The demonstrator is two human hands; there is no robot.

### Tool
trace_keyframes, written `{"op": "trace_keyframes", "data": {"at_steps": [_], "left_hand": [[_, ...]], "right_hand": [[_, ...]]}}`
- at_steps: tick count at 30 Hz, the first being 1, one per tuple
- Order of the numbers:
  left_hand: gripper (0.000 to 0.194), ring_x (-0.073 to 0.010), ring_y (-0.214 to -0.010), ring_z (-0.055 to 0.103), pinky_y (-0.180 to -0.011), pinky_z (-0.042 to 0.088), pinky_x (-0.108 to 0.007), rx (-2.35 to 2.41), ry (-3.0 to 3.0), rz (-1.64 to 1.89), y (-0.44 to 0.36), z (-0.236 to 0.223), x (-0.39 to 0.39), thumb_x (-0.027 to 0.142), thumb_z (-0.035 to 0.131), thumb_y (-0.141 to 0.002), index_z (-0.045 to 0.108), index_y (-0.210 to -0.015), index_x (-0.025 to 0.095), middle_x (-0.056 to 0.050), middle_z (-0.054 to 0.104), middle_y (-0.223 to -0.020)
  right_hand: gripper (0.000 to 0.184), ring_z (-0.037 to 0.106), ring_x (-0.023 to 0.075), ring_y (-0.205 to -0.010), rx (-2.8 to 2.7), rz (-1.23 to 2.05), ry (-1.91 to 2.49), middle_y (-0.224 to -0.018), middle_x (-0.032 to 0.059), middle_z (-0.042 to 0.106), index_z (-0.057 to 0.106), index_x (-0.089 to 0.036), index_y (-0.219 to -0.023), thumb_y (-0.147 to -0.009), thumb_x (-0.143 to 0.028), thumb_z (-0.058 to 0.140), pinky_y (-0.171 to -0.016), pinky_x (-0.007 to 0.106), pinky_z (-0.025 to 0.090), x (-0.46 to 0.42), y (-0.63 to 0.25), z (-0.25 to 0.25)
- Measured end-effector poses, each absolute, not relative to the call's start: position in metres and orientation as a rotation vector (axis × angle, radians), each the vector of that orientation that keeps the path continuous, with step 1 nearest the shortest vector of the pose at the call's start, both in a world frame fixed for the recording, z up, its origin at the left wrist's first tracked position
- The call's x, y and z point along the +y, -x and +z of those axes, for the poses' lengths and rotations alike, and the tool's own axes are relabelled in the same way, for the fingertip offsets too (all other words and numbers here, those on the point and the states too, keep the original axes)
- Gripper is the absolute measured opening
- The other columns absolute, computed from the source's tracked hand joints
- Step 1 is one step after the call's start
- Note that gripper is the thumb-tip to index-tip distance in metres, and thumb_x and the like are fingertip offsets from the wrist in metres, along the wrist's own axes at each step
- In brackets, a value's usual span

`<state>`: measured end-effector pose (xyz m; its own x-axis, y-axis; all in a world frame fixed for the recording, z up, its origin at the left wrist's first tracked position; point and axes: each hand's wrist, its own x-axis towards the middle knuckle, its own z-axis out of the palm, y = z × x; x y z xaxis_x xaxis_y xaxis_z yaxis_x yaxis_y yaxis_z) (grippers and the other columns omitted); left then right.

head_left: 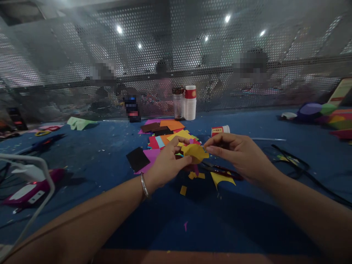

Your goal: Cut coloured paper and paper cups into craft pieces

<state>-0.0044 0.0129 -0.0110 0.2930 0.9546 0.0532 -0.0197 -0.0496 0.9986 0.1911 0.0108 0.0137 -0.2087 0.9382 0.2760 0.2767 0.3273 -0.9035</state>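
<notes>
Hands (198, 156) pinched on yellow paper (195, 152)

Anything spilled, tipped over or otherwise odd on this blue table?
A paper cup lies on its side behind the right hand, while the cup stack stands upright. Yellow paper scraps litter the cloth under the yellow paper piece held by the left hand.

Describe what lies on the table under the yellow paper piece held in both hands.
Under the yellow paper piece lie scissors, yellow scraps and a yellow offcut on the blue table. The left hand and right hand cover anything directly beneath them.
</notes>
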Motion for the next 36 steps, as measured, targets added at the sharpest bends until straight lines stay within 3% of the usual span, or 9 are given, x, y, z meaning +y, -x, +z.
{"op": "trace_keyframes", "data": {"at_steps": [5,12,17,27,36], "left_hand": [[0.033,-0.0175,-0.059,0.069,-0.050,0.055,-0.030,1.002,-1.327,1.001,0.000,-0.010,0.005,0.021,0.065,-0.077,0.043,-0.101,0.023,-0.002,0.066,-0.086],[0.028,-0.0096,-0.056,0.053,-0.040,0.035,-0.017,1.177,-1.380,0.992,-0.003,-0.011,0.003,0.021,0.066,-0.076,0.048,-0.097,0.021,0.002,0.058,-0.076],[0.027,-0.0100,-0.057,0.057,-0.043,0.043,-0.019,1.066,-1.312,0.976,-0.005,-0.014,0.003,0.020,0.066,-0.075,0.044,-0.092,0.022,0.001,0.058,-0.082],[0.028,-0.0093,-0.052,0.057,-0.039,0.046,-0.020,1.039,-1.248,0.976,-0.006,-0.010,0.000,0.014,0.067,-0.074,0.045,-0.089,0.021,0.000,0.057,-0.081],[0.035,-0.0143,-0.066,0.066,-0.055,0.056,-0.027,0.928,-1.155,0.992,-0.009,-0.014,-0.002,0.016,0.074,-0.070,0.045,-0.088,0.021,-0.001,0.061,-0.085]], "right_hand": [[0.019,0.060,0.0164,-0.078,-1.576,1.018,1.055,-0.081,0.0020,0.070,0.072,-0.020,-0.080,-0.074,-0.038,0.077,-0.074,0.031,0.047,0.010,-0.186,0.010],[0.023,0.060,0.0152,-0.076,-1.465,1.150,1.026,-0.080,0.0017,0.069,0.072,-0.019,-0.077,-0.069,-0.039,0.081,-0.075,0.032,0.048,0.011,-0.181,0.006],[0.029,0.059,0.0148,-0.073,-1.447,1.185,1.035,-0.078,0.0015,0.068,0.070,-0.018,-0.076,-0.068,-0.043,0.082,-0.072,0.031,0.048,0.010,-0.180,0.005],[0.026,0.061,0.0159,-0.074,-1.417,1.311,1.075,-0.080,0.0016,0.068,0.068,-0.018,-0.078,-0.068,-0.038,0.081,-0.070,0.032,0.049,0.010,-0.178,0.002],[0.027,0.060,0.0138,-0.073,-1.389,1.302,1.050,-0.079,0.0002,0.067,0.066,-0.018,-0.078,-0.066,-0.036,0.082,-0.069,0.029,0.050,0.011,-0.174,-0.002]]}}
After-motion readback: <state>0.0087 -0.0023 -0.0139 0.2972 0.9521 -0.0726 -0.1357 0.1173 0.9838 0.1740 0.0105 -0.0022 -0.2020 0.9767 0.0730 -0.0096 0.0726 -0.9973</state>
